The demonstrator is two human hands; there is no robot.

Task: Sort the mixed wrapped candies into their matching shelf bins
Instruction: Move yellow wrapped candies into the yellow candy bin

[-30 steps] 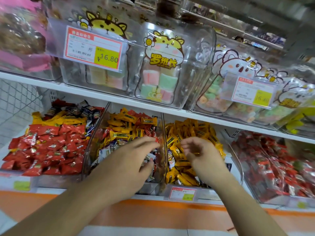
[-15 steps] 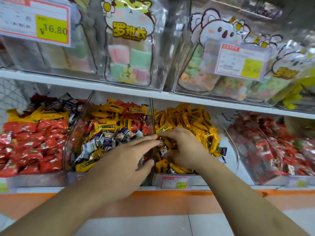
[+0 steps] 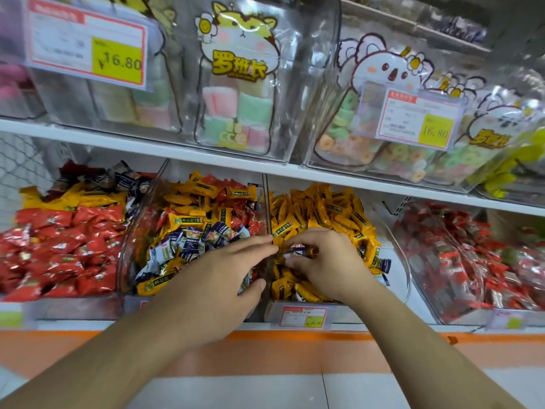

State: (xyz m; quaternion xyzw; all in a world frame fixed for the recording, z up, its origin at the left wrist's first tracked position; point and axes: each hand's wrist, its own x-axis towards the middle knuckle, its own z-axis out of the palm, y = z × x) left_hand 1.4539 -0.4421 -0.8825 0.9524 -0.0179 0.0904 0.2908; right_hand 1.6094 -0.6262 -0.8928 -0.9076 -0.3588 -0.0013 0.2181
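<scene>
Hidden parts: the left hand [image 3: 218, 278] covers the front right corner of the clear plastic bin of mixed yellow, red and dark blue candies [image 3: 141, 231]; the right hand [image 3: 330, 267] covers some of the yellow candies under it.
Hard to see: the writing on the small white and yellow price tag [image 3: 302, 317] is blurred. The far right bin of red candies [image 3: 472, 261] is smeary too.
Dark blue wrapped candy [image 3: 298, 249]: it sits at the right hand's fingertips, just right of the clear divider wall [image 3: 267, 208], above the yellow wrapped candies [image 3: 321, 211] in their bin.
Which way it points: its long side seems to run left to right, but most of it is covered, so this is not sure.
Right hand fingers: curled in, pinching the dark blue candy.
Left hand fingers: straight and close together, flat over the mixed bin, tips touching the divider wall, holding nothing.
Left of the divider wall: further off, a bin of red wrapped candies [image 3: 59, 249].
</scene>
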